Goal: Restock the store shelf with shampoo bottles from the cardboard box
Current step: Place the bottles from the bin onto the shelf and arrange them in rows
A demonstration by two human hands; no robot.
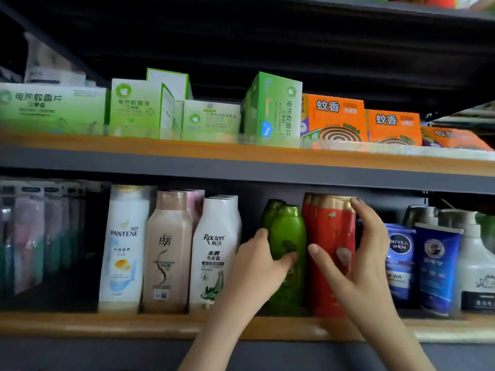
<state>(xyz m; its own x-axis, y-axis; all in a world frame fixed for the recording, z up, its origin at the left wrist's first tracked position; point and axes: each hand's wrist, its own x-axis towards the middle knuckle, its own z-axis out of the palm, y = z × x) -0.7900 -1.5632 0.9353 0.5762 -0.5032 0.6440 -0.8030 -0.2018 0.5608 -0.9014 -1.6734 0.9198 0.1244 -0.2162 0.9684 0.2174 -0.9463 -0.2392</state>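
A green shampoo bottle (288, 236) stands upright at the front of its row on the lower shelf (134, 325). My left hand (257, 266) wraps around its lower left side, thumb across the front. Right beside it stands a red shampoo bottle (328, 228) with a gold cap. My right hand (359, 253) grips that red bottle, thumb on the front and fingers curled round its right side up near the cap. More green and red bottles are lined up behind these two. The cardboard box is out of view.
Left of the green bottle stand white Raclen (214, 253), tan (167, 250) and white Pantene (124, 245) bottles. Blue Nivea tubes (399, 258) and a pump bottle (476, 263) crowd the right. The upper shelf (241, 153) holds green and orange mosquito-repellent boxes.
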